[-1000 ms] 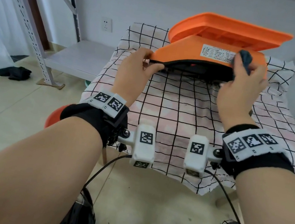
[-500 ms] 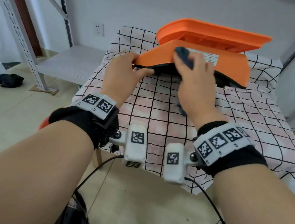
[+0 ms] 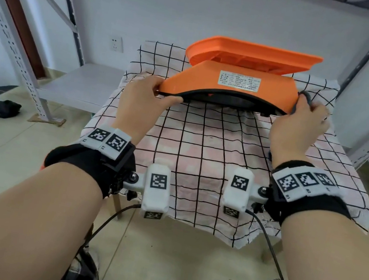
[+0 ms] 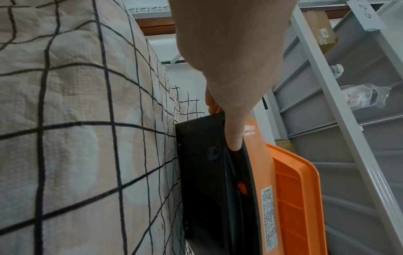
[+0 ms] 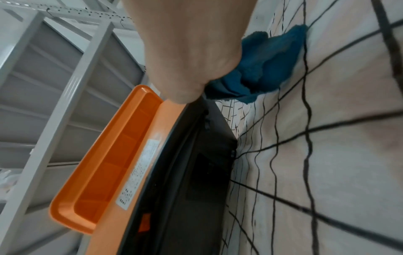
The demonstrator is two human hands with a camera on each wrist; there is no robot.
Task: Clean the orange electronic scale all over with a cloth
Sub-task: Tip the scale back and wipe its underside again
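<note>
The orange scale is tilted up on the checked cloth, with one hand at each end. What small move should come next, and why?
Probably the right hand should draw the blue cloth back along the orange scale. The cloth sits bunched at the right end, and the left hand grips the left corner, holding the scale tilted.

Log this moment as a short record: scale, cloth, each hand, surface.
scale: orange plastic electronic scale, tipped up, black base facing the person
cloth: dark blue terry cloth, at the scale's right end
left hand: holds the scale's left corner
right hand: holds the cloth against the right corner
surface: checked pink-and-white tablecloth
</note>
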